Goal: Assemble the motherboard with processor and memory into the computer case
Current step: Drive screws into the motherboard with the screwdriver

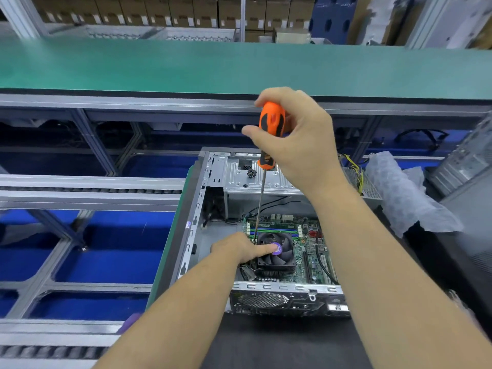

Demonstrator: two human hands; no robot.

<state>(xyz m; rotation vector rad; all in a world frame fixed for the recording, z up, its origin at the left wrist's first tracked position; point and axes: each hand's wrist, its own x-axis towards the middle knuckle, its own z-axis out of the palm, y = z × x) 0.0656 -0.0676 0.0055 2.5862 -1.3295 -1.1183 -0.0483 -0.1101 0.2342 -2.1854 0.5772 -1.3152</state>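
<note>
Driving a screw beside the cooler fan

Head view: gripping the orange-and-black handle of a screwdriver [271,129], the right hand [298,139] has its fingers [251,132] curled round the grip, thumb on the near side. The thin steel shaft runs down from those fingers, slightly tilted, and its tip meets the far-left corner of the cooler fan [277,253], just beside the left hand's knuckles.

The left hand [239,250] lies inside the computer case [194,209]. Its index finger is stretched out and presses on the purple hub sticker at the fan's centre; the other fingers are tucked under, holding nothing that can be seen.

The motherboard [308,258] lies flat in the case floor, under and to the right of the left fingers. Memory sticks [274,230] sit in their slots just beyond the fan, close to the shaft's lower end. Black cables run across the board to the right of the fan.

The case lies open on a dark counter [279,342]. Below the right hand's fingers, on the case's metal drive bay, rests a small heap of screws [251,173]. Crumpled bubble wrap [399,193] lies well right of the right wrist.
</note>
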